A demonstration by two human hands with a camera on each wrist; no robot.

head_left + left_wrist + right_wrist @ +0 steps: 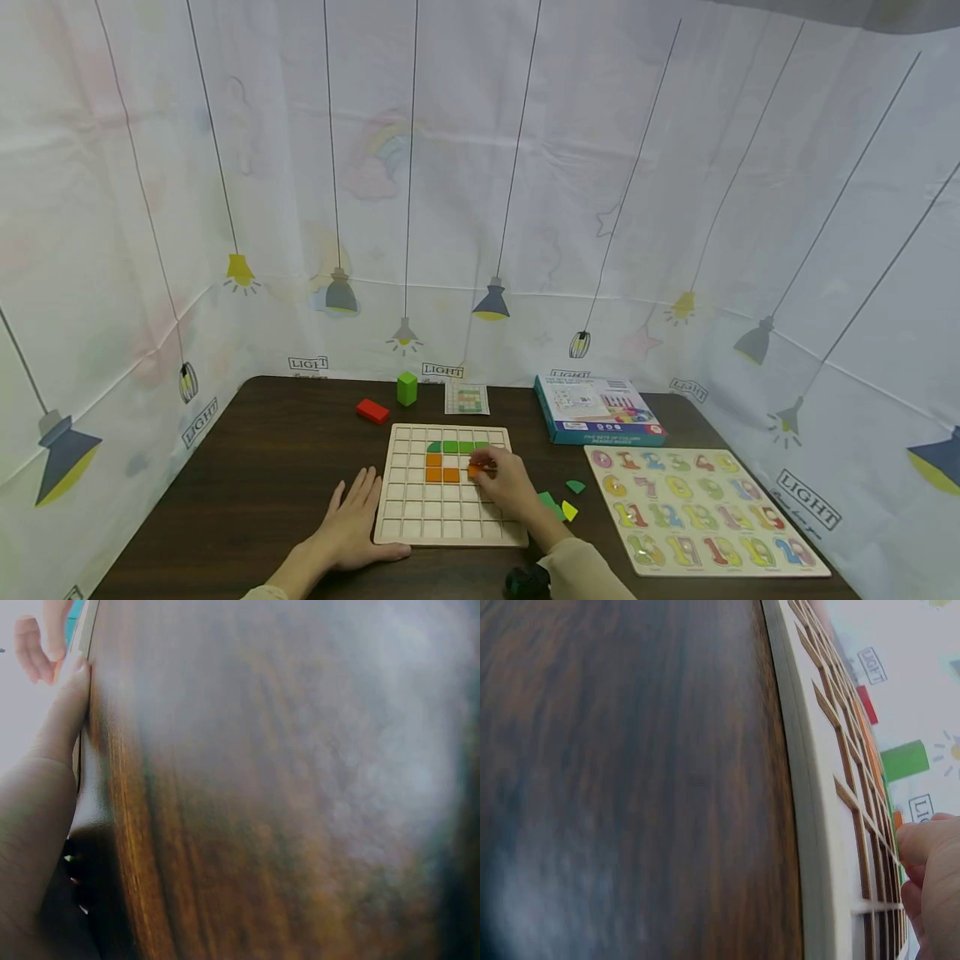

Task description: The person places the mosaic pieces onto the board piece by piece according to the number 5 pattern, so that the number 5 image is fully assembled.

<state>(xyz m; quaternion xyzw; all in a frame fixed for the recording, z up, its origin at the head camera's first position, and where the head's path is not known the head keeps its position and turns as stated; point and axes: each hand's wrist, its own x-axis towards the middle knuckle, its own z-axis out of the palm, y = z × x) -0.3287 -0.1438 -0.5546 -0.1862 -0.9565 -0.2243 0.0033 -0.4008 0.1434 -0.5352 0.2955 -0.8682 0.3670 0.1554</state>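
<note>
A pale wooden grid board (420,521) lies on the dark table, seen edge-on in the right wrist view as the board (810,787). In its upper rows sit green pieces (453,447) and orange pieces (441,474). My right hand (504,483) pinches an orange piece (474,471) over the board, just right of the other orange ones; its curled fingers (930,862) show at the board's far side. My left hand (352,521) lies flat on the table, fingers straight, its thumb against the board's left lower edge. Left hand (52,735) also shows beside the board edge.
A red block (372,410), an upright green block (407,388) and a pattern card (467,398) lie behind the board. A blue box (596,409) is at the back right. A number puzzle (701,510) lies to the right, with loose green and yellow pieces (561,504) between.
</note>
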